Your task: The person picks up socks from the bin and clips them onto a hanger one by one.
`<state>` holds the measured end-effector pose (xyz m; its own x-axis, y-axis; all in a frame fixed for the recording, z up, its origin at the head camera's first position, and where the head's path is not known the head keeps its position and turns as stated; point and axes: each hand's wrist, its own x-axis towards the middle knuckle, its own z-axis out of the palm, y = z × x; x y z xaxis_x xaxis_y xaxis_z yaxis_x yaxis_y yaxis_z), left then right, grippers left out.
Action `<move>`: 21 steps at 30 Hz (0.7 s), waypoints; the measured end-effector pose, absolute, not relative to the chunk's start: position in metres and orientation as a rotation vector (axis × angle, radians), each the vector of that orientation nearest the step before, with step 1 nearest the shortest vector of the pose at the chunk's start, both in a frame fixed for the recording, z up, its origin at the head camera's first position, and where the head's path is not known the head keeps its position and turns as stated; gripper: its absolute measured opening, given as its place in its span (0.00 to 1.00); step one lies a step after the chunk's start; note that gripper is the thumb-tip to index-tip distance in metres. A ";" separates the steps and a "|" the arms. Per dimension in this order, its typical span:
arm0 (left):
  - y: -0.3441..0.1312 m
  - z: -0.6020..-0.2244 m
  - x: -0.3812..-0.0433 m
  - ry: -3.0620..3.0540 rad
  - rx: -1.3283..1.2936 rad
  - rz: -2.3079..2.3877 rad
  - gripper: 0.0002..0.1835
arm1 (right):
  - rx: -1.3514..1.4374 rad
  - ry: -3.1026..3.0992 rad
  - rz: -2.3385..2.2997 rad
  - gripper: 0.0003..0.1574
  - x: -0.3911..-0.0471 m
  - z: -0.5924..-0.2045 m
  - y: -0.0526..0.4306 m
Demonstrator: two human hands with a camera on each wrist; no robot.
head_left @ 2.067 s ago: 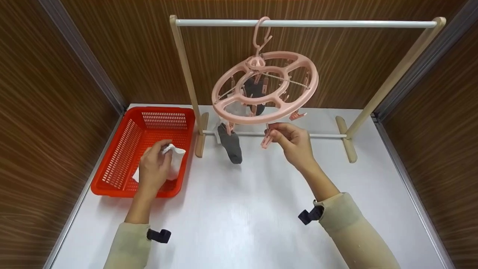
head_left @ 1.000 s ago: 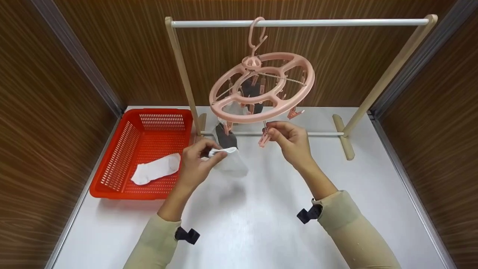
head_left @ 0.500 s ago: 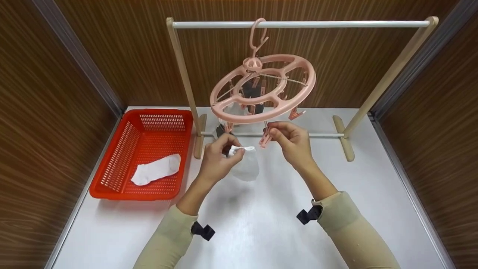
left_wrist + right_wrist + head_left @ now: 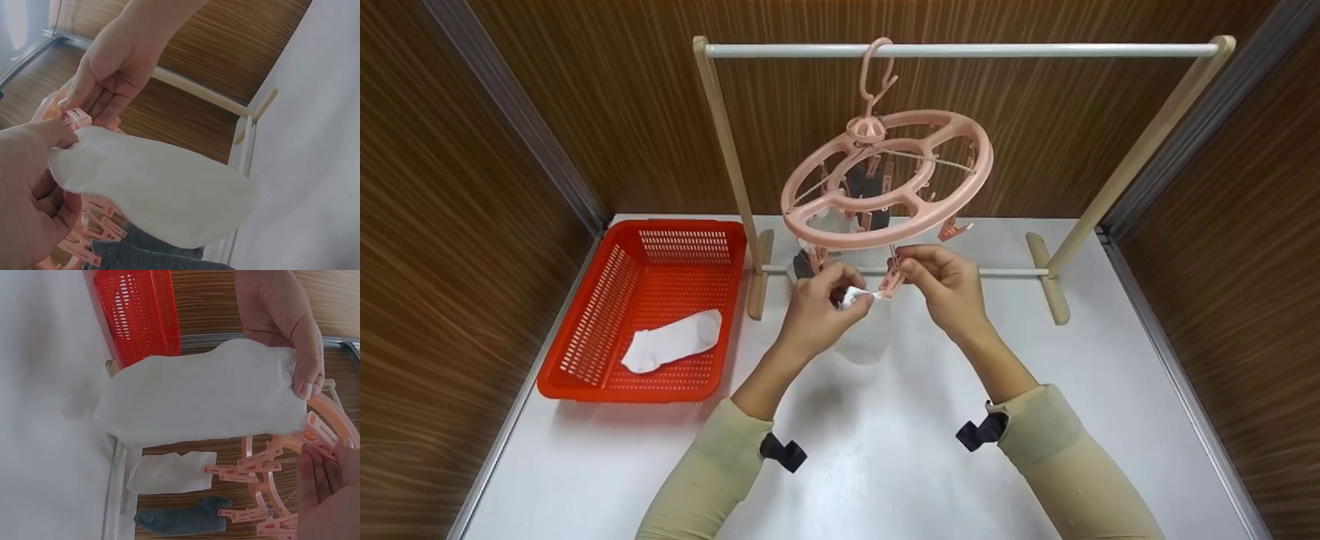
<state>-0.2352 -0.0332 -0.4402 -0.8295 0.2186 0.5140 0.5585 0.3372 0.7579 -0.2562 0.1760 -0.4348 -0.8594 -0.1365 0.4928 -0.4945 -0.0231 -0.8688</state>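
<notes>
My left hand (image 4: pixel 825 311) pinches a white sock (image 4: pixel 864 341) by its cuff; the rest hangs down below the fingers. With thumb and fingers my right hand (image 4: pixel 952 292) grips a pink clothespin (image 4: pixel 891 281) that hangs from the front rim of a round pink drying hanger (image 4: pixel 877 238). The cuff's edge lies at the clothespin's tip in the right wrist view; whether it is between the jaws I cannot tell. Clipped to other pegs are a white sock (image 4: pixel 171 472) and a grey sock (image 4: pixel 183 517). Another dark grey sock (image 4: pixel 870 180) hangs farther back.
A red plastic basket (image 4: pixel 671 281) stands at left with one white sock (image 4: pixel 671 341) lying in it. The hanger hooks onto the white bar (image 4: pixel 1035 50) of a wooden-legged rack. Wood-grain walls (image 4: pixel 585 97) enclose the white tabletop (image 4: pixel 922 465) at the back and sides.
My left hand has lifted the white sock out of the basket and carried it right, up to the clothespin. The right hand stays on the clothespin, nearly still.
</notes>
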 end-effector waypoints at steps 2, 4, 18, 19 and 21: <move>-0.031 -0.439 -0.236 -2.287 -0.690 -1.481 0.07 | 0.670 -1.994 1.961 0.12 -0.256 -0.435 0.176; -0.029 -0.438 -0.236 -2.284 -0.682 -1.475 0.07 | 0.673 -1.992 1.966 0.11 -0.256 -0.434 0.176; -0.025 -0.432 -0.234 -2.285 -0.676 -1.293 0.13 | 0.672 -2.009 1.931 0.11 -0.254 -0.432 0.174; -0.024 -0.432 -0.233 -2.288 -0.673 -1.274 0.13 | 0.673 -2.016 1.921 0.11 -0.255 -0.433 0.174; -0.024 -0.432 -0.233 -2.296 -0.663 -1.247 0.13 | 0.673 -2.028 1.906 0.10 -0.255 -0.433 0.174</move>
<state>-0.2334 -0.0242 -0.4321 -0.7869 0.1989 0.5841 0.5983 0.4779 0.6432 -0.2549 0.1743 -0.4333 -0.8534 -0.1439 0.5011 -0.5090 0.0224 -0.8605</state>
